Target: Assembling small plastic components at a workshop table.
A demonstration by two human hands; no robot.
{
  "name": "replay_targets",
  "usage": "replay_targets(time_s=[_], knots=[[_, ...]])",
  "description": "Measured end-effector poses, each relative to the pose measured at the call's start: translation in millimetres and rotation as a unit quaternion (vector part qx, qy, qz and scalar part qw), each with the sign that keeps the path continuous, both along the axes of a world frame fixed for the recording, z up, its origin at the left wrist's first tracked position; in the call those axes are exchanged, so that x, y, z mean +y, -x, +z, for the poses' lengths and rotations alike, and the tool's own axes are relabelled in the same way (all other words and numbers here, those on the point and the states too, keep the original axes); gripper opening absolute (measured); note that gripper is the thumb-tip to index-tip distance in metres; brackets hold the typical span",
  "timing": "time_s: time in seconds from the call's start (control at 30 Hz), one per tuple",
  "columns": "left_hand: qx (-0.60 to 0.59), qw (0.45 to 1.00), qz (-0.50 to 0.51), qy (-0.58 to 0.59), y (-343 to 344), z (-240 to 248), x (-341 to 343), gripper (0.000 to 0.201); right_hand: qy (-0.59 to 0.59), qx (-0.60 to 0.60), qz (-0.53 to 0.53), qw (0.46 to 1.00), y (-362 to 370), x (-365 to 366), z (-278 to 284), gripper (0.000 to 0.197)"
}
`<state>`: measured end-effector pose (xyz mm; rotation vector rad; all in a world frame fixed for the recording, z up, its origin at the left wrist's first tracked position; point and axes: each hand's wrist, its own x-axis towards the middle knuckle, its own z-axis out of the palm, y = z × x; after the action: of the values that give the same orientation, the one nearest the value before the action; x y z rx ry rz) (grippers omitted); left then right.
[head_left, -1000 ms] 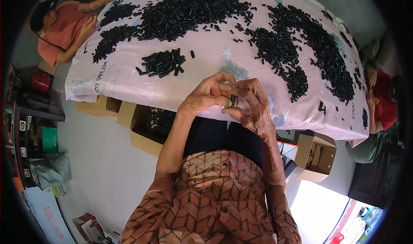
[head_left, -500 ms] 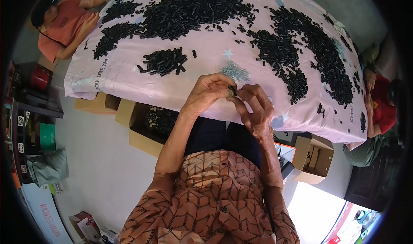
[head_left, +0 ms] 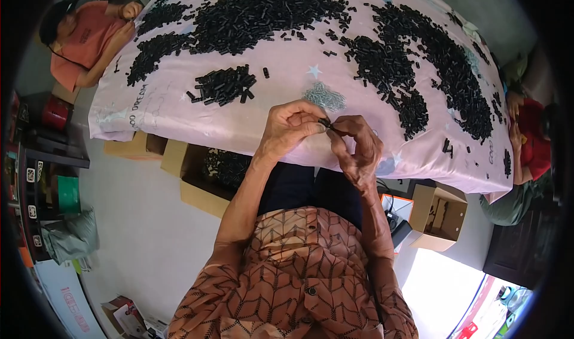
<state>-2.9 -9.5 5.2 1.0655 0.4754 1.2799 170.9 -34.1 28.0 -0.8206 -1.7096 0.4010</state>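
My left hand pinches a small black cylindrical piece between thumb and fingers, above the near edge of the table. My right hand meets it from the right, thumb and forefinger closed at the piece's end. Whether a smaller part sits in the right fingertips is too small to tell. Just beyond my hands lies a small heap of silvery metal pieces. Left of that heap is a small pile of similar black pieces, with one loose piece beside it.
Large black heaps cover much of the pink tablecloth. An open carton with black pieces stands below the edge, another carton at right. One person works at far left, another in red at right.
More of the black piece now shows between my fingertips, and my right fingers have shifted slightly. The person at far left has drawn one hand back toward the other.
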Motion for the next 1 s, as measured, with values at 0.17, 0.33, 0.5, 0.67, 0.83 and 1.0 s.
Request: replay_targets(time_s=[0.17,0.33,0.5,0.67,0.83,1.0], knots=[[-0.007,1.000,0.001,-0.011,-0.8,-0.4,0.7,0.022,0.172,0.091,0.046,0.980,1.9,-3.0,-4.4,0.022],[-0.009,1.000,-0.005,-0.001,-2.1,2.1,-0.2,0.023,0.219,0.199,0.110,0.949,3.7,-2.3,-16.2,0.017],[0.054,0.998,0.000,-0.026,-3.9,6.9,-2.8,0.020,0.229,0.267,0.150,0.924,1.0,1.2,-13.9,0.009],[0.078,0.996,0.003,-0.031,-5.9,4.7,-4.1,0.019,0.282,0.277,0.160,0.905,-3.5,1.3,-13.7,0.007],[0.076,0.997,0.009,-0.013,-7.4,1.1,-3.3,0.018,0.344,0.278,0.162,0.882,-9.6,3.2,-6.6,0.006],[0.091,0.995,-0.004,-0.047,-6.5,5.1,-4.9,0.014,0.373,0.273,0.148,0.874,-9.1,0.9,-3.3,0.005]])
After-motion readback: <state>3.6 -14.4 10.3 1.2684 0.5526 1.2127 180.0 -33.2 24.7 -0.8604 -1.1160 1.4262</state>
